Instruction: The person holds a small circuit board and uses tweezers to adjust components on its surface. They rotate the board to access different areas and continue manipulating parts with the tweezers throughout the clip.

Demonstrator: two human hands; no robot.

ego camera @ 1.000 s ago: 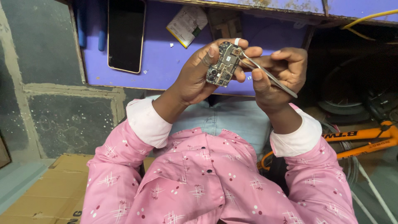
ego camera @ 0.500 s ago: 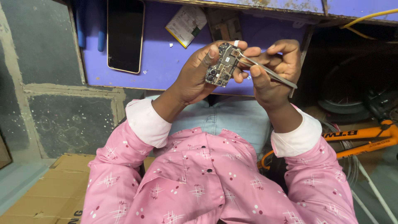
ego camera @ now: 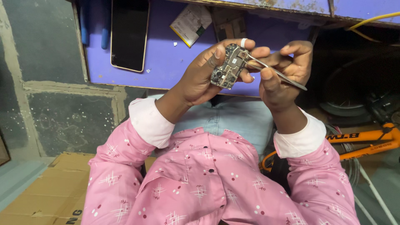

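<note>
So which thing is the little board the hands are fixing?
Look above the pink shirt, in front of the purple table. The left hand holds up a small circuit board, touched by thin metal tweezers in the right hand. Unlike the flat black phone, it's bumpy with tiny parts.

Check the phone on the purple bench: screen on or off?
Off. The phone lies flat on the bench, its screen uniformly black.
</note>
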